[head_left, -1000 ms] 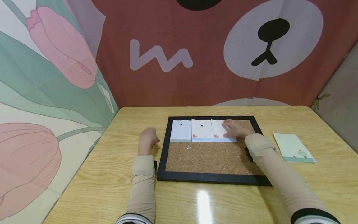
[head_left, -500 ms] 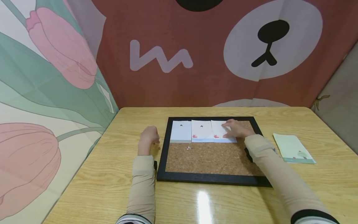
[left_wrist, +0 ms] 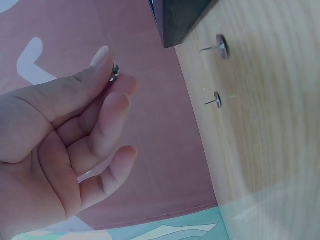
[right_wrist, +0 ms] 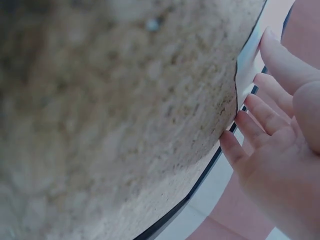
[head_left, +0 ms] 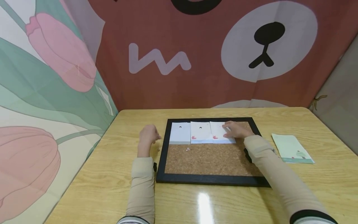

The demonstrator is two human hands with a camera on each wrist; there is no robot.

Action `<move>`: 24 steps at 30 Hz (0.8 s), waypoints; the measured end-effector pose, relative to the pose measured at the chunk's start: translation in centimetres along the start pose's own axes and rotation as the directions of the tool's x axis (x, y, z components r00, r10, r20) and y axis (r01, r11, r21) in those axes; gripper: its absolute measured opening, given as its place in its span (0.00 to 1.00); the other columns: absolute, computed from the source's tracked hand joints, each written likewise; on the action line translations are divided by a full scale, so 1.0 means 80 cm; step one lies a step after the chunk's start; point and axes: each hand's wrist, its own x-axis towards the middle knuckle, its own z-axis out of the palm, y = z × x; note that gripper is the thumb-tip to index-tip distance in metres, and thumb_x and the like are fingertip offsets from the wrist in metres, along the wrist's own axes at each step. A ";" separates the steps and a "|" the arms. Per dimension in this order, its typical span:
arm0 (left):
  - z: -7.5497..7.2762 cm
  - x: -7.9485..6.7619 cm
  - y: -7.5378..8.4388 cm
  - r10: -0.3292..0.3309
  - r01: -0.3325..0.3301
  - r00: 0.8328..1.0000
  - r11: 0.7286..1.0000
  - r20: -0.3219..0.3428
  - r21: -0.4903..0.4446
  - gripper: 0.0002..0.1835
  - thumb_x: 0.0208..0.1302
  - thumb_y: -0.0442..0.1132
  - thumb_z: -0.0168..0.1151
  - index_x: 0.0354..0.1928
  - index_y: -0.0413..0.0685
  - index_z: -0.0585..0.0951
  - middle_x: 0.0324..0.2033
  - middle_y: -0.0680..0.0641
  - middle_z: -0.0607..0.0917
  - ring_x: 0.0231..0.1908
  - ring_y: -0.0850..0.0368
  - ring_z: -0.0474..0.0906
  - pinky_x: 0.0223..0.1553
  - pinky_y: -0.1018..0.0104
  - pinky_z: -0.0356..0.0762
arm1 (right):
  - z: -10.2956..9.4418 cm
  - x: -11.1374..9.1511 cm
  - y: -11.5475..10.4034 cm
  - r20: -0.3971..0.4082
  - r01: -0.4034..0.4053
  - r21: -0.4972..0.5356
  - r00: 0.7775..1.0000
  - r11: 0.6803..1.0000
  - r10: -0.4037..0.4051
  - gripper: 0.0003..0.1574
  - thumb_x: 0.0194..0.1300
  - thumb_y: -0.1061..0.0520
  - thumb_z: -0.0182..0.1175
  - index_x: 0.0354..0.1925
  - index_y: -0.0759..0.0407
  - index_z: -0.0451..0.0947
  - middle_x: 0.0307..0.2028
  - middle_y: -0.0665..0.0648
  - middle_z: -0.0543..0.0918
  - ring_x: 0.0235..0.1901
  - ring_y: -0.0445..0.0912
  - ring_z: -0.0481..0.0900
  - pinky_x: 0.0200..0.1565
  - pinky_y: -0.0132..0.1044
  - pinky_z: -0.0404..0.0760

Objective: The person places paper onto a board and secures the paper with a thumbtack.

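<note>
My left hand (head_left: 148,135) is raised over the table just left of the framed corkboard (head_left: 207,160). Between its thumb and index finger it pinches a silvery thumbtack (left_wrist: 114,72), seen in the left wrist view. My right hand (head_left: 237,129) rests with spread fingers on the right part of a white notepaper sheet (head_left: 216,132) with a pink print. That sheet lies on the board's upper part. Beside it, a second white sheet (head_left: 200,136) and a plain pale sheet (head_left: 180,137) each carry one tack near the top. Fingertips touch paper and cork in the right wrist view.
Two loose thumbtacks, one larger-looking (left_wrist: 222,46) and one smaller-looking (left_wrist: 217,100), lie points up on the table left of the board. A tiny clear item (head_left: 188,149) sits on the cork. Pale green notepaper (head_left: 292,147) lies right of the board.
My left hand has lifted slightly off the table with a thumbtack between its fingers; another tack now shows below it. My right hand has stayed on the third sheet.
</note>
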 end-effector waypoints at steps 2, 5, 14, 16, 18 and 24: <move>0.001 0.000 0.000 0.001 -0.001 1.000 1.000 -0.013 0.009 0.11 0.51 0.41 0.67 0.19 0.41 0.82 0.09 0.51 0.75 0.12 0.59 0.72 0.15 0.68 0.66 | 0.001 0.001 0.001 0.001 -0.011 -0.002 1.000 1.000 0.011 0.32 0.57 0.60 0.60 0.56 0.76 0.63 0.57 0.76 0.60 0.57 0.66 0.57 0.56 0.56 0.58; 0.003 0.001 0.001 0.011 -0.010 0.999 1.000 -0.040 0.025 0.13 0.51 0.43 0.67 0.16 0.44 0.79 0.10 0.52 0.75 0.13 0.58 0.71 0.15 0.67 0.66 | 0.000 0.001 0.000 0.000 -0.015 -0.010 1.000 1.000 0.015 0.33 0.57 0.60 0.61 0.56 0.75 0.64 0.57 0.76 0.60 0.57 0.66 0.57 0.56 0.56 0.58; 0.006 0.007 0.012 0.058 -0.056 0.995 0.998 -0.080 0.027 0.19 0.56 0.40 0.63 0.10 0.47 0.70 0.15 0.52 0.72 0.16 0.59 0.63 0.14 0.68 0.60 | -0.002 0.000 -0.001 -0.011 -0.030 -0.030 1.000 0.999 0.029 0.32 0.57 0.60 0.61 0.56 0.75 0.64 0.57 0.76 0.61 0.57 0.66 0.57 0.56 0.56 0.57; 0.007 0.008 0.014 0.069 -0.067 0.995 0.997 -0.076 0.032 0.19 0.57 0.40 0.62 0.11 0.47 0.70 0.15 0.52 0.72 0.17 0.59 0.63 0.15 0.68 0.60 | -0.001 0.000 0.000 -0.013 -0.033 -0.039 0.999 0.999 0.032 0.32 0.57 0.60 0.61 0.56 0.75 0.65 0.56 0.75 0.62 0.57 0.66 0.57 0.56 0.56 0.57; 0.007 0.008 0.015 0.073 -0.071 0.995 0.997 -0.074 0.033 0.18 0.57 0.39 0.61 0.12 0.47 0.72 0.16 0.52 0.73 0.17 0.59 0.64 0.15 0.68 0.61 | 0.001 0.001 0.002 -0.013 -0.035 -0.042 0.999 0.999 0.034 0.33 0.56 0.59 0.62 0.56 0.75 0.65 0.56 0.75 0.62 0.57 0.66 0.57 0.56 0.56 0.57; 0.004 0.007 0.019 0.095 -0.093 0.993 0.995 -0.075 0.034 0.12 0.58 0.38 0.61 0.17 0.44 0.79 0.17 0.51 0.76 0.18 0.58 0.66 0.17 0.68 0.63 | 0.002 0.005 0.002 -0.026 -0.040 -0.065 0.999 0.997 0.038 0.33 0.55 0.59 0.63 0.56 0.73 0.65 0.56 0.74 0.63 0.57 0.65 0.58 0.56 0.56 0.57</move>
